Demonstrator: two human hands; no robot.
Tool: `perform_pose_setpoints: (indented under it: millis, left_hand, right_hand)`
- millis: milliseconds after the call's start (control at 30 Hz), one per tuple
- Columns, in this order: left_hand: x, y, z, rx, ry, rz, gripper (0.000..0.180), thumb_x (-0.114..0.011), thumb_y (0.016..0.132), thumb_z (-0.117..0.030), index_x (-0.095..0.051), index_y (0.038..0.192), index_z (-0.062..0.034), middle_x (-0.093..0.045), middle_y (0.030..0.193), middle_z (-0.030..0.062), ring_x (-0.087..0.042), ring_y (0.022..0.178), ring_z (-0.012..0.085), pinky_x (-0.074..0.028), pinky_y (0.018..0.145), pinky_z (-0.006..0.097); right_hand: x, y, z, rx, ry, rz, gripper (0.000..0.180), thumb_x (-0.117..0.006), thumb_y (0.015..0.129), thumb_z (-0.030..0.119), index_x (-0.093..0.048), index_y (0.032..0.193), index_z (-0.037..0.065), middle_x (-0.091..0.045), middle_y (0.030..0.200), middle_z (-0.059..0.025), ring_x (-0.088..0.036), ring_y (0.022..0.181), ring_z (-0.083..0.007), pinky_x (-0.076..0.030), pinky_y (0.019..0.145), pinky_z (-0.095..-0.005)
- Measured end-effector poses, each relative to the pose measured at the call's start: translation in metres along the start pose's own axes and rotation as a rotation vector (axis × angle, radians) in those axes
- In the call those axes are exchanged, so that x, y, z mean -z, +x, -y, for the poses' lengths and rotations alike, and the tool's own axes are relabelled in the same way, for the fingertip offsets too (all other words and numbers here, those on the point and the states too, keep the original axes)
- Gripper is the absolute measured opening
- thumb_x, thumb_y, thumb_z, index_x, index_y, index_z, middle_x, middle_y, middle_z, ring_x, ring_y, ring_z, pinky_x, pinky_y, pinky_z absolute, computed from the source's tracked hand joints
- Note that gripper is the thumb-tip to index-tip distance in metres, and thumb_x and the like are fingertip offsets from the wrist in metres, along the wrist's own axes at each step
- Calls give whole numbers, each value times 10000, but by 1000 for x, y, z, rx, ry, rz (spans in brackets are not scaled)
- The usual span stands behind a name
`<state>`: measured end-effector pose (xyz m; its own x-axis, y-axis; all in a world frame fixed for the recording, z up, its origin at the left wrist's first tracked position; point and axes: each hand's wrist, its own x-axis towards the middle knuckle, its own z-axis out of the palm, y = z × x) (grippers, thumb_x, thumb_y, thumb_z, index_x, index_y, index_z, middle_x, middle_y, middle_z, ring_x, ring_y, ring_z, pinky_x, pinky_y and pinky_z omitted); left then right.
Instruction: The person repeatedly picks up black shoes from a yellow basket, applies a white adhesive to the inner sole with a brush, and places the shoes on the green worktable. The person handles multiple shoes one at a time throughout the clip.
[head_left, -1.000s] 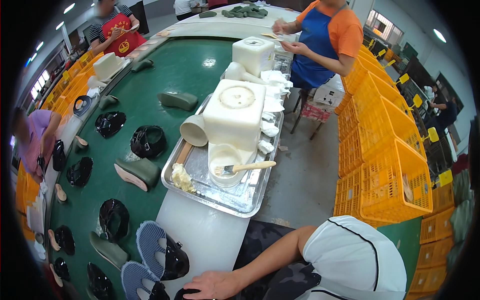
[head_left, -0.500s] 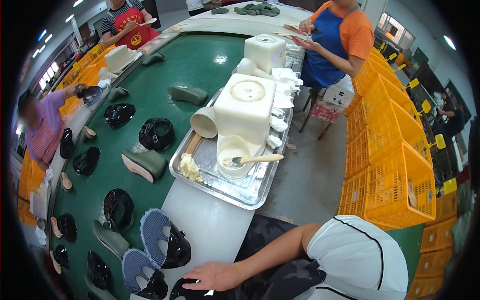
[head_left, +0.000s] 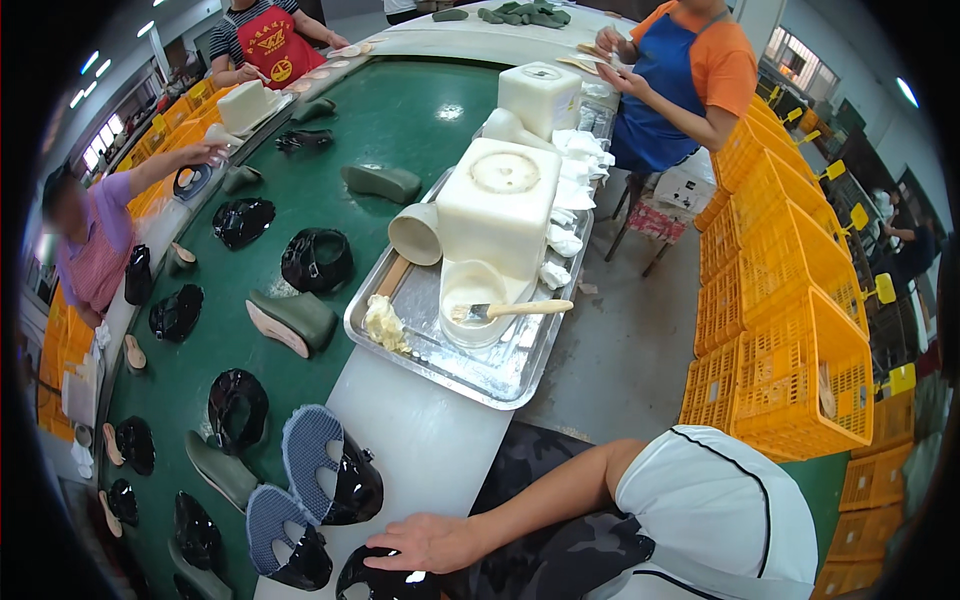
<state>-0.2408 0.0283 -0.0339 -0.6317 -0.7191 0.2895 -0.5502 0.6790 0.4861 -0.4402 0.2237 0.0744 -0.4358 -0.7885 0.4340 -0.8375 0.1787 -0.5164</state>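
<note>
One hand (head_left: 425,543), fingers spread flat and gripping nothing, has slid onto the black shoe upper (head_left: 385,580).

Your right hand (head_left: 428,543) lies low at the bottom of the view, palm down and fingers (head_left: 385,535) spread loosely, pointing to your left. Your wrist runs straight into a bare forearm that climbs up and to the right from the hand, elbow bent out near your white short sleeve. The thumb sits on the lower side of the hand, tucked slightly under. The hand is flat and relaxed, closed around nothing. Your left hand is out of sight; only this one arm shows.
</note>
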Motion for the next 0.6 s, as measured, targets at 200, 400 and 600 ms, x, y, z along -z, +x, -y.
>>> perform_pose_setpoints:
  millis: [200, 400, 600]
  left_hand:
    - [3, -3, 4, 13, 18, -8, 356, -550, 893, -191, -475, 1147, 46, -517, 1051, 225, -517, 867, 301, -463, 723, 377]
    - [6, -6, 8, 24, 28, -12, 356, -550, 893, -192, -474, 1147, 46, -514, 1052, 229, -516, 870, 306, -461, 725, 381]
    - [10, -9, 15, 32, 34, -22, 356, -550, 894, -193, -473, 1147, 45, -511, 1053, 232, -515, 873, 310, -460, 728, 385]
  right_hand:
    - [4, 2, 0, -3, 19, 23, 602, -571, 665, 82, -427, 1247, 18, -430, 1203, -189, -516, 943, -278, -461, 753, -351]
    - [3, 1, 0, 0, 34, 8, 589, -569, 676, 76, -430, 1245, 19, -434, 1200, -194, -519, 948, -282, -463, 751, -352]
    - [2, 1, -2, 1, 23, 19, 606, -556, 693, 86, -403, 1278, 45, -417, 1239, -176, -516, 940, -257, -462, 734, -329]
